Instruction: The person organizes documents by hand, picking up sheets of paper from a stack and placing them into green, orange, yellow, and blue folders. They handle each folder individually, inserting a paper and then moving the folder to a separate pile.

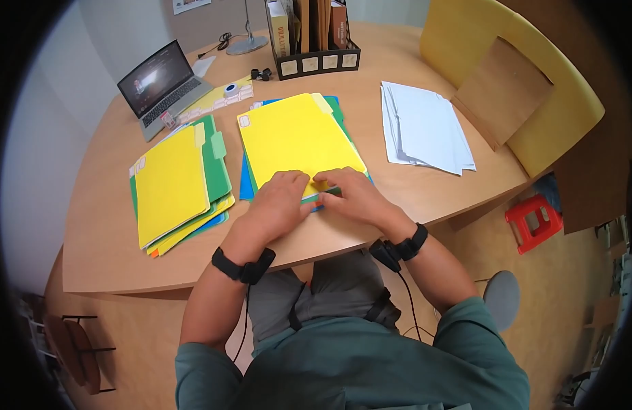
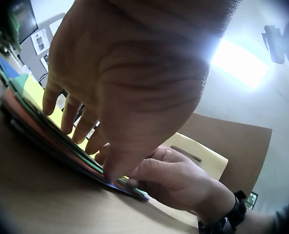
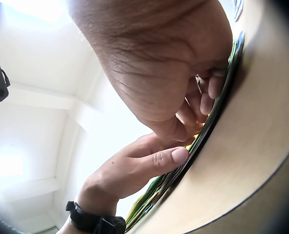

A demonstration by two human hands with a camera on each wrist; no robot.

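Note:
A yellow folder [image 1: 299, 140] tops the middle stack, with green and blue folders showing beneath it. My left hand [image 1: 280, 198] rests at the stack's near edge, its fingers stretched over the yellow top and its thumb down along the edge. Close beside it, my right hand [image 1: 353, 195] touches the same near edge with loosely bent fingers, thumb pointing toward the left hand. In the left wrist view the folder edges [image 2: 61, 139] fan out in layers, green, orange and blue, under the left fingers. The right wrist view shows the left thumb [image 3: 166, 161] against the layered edges.
Another stack of yellow and green folders [image 1: 172, 184] lies to the left, and white papers [image 1: 425, 130] to the right. Farther back stand a laptop [image 1: 162, 89], a lamp base [image 1: 248, 45] and a black file holder [image 1: 319, 63]. A yellow chair [image 1: 569, 102] bearing brown cardboard stands at the right.

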